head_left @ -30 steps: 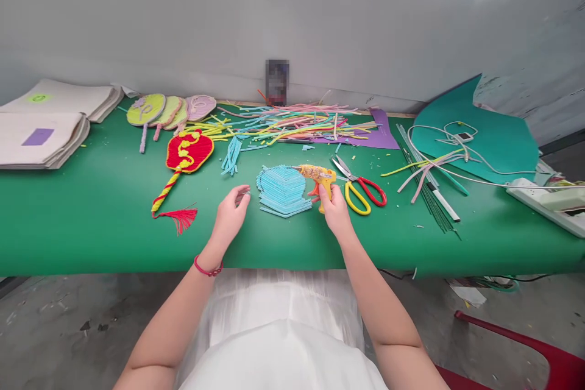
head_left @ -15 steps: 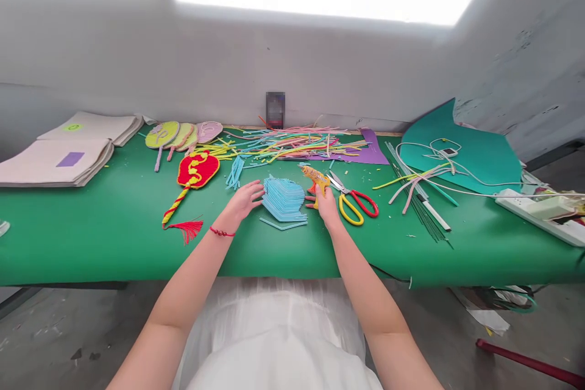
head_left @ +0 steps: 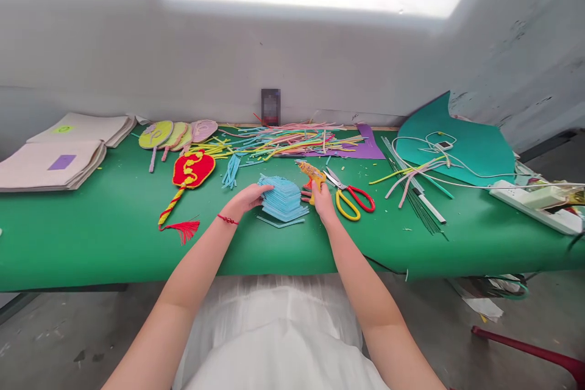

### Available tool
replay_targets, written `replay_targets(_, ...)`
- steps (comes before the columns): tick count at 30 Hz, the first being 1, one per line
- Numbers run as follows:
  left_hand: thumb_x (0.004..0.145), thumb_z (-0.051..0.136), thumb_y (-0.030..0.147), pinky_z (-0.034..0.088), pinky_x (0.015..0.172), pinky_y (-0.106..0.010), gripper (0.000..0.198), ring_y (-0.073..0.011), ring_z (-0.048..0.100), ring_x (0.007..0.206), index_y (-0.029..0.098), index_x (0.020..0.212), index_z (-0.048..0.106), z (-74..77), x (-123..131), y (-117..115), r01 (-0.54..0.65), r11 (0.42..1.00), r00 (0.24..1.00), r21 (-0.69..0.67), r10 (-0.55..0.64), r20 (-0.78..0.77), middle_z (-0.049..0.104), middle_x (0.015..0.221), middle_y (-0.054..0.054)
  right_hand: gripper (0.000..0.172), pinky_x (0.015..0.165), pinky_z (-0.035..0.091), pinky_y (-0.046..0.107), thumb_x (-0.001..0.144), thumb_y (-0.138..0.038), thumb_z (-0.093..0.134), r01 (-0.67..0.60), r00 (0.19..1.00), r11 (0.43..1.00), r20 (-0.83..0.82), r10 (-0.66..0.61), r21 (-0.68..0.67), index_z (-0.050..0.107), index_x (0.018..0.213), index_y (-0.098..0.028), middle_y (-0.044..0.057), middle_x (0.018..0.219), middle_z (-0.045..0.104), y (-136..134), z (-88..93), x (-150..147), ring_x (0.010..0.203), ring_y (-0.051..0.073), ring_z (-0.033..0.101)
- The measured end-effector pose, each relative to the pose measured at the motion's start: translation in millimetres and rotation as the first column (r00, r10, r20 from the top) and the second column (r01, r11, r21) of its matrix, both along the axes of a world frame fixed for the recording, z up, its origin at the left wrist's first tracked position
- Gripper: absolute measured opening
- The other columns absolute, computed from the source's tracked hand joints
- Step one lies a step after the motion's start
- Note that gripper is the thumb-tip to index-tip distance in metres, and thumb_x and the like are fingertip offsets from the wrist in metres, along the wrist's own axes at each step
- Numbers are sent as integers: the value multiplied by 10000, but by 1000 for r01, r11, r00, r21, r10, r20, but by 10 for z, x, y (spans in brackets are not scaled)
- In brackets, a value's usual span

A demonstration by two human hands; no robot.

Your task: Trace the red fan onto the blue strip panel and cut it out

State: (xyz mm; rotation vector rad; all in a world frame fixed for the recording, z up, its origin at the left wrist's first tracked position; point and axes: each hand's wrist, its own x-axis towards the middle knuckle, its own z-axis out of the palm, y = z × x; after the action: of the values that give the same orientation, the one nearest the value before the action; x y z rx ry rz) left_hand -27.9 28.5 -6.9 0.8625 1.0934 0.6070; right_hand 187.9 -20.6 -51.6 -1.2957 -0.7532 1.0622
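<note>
Green table [head_left: 114, 231], bearing a blue panel [head_left: 284, 200] between the separated hands. The panel is probably light, soft-faced and easily flexed; side edges offer the best hold. Right hand [head_left: 323, 202] grips a yellow glue gun [head_left: 313, 174]; left hand [head_left: 249, 197] pinches the panel's left edge. Nearer lies a loose strip [head_left: 284, 223], likely pliant.

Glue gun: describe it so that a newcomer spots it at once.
On the green table, find the light-blue panel of strips. Just right of it, the person's right hand holds the glue gun. Unlike the scissors lying further right, it is pistol-shaped, with a speckled orange-yellow body.
</note>
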Motion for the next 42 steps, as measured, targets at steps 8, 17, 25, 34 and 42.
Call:
replay_targets(8, 705, 715, 545, 546, 674, -311, 527, -213, 679, 794, 171, 1073, 667, -37, -21, -101, 321, 942, 946, 97, -314, -85, 724, 985, -105, 350, 681, 616, 314, 828, -534, 558, -24, 1000, 1000, -7, 24, 18, 448, 956, -227, 59, 993, 677, -1, -32, 16, 888, 182, 704)
replay_targets(17, 721, 760, 415, 508, 916, -399, 553, -233, 649, 1000, 188, 1199, 601, -68, -22, -193, 335, 921, 924, 198, -362, 123, 659, 1190, -120, 319, 652, 596, 279, 830, -506, 578, 12, 998, 999, -62, -10, 33, 487, 934, -219, 62, 932, 717, 37, -41, 52, 853, 190, 718)
replay_targets(25, 773, 723, 367, 467, 973, -407, 514, -267, 614, 1092, 166, 1229, 598, -116, -46, -140, 283, 915, 919, 287, -345, 192, 649, 1205, -145, 266, 633, 604, 291, 840, -461, 598, 46, 993, 998, -113, -42, 41, 485, 875, -223, 27, 788, 718, 57, -40, 96, 741, 178, 722)
replay_targets(34, 786, 667, 246, 538, 894, -433, 316, -265, 678, 983, 176, 1093, 695, -150, 61, -195, 284, 955, 920, 88, -297, 254, 702, 1108, -131, 367, 701, 610, 322, 798, -531, 627, 21, 998, 994, -66, -14, 105, 477, 926, -222, 34, 851, 719, 77, -139, 81, 813, 188, 724)
replay_targets(42, 857, 588, 248, 543, 881, -458, 235, -285, 689, 956, 137, 1023, 712, -169, 153, -273, 184, 977, 944, -106, -145, 296, 719, 1051, -148, 446, 736, 588, 380, 771, -617, 593, -1, 1000, 993, 18, -1, 116, 452, 945, -231, 44, 878, 707, 118, -165, 73, 823, 205, 715)
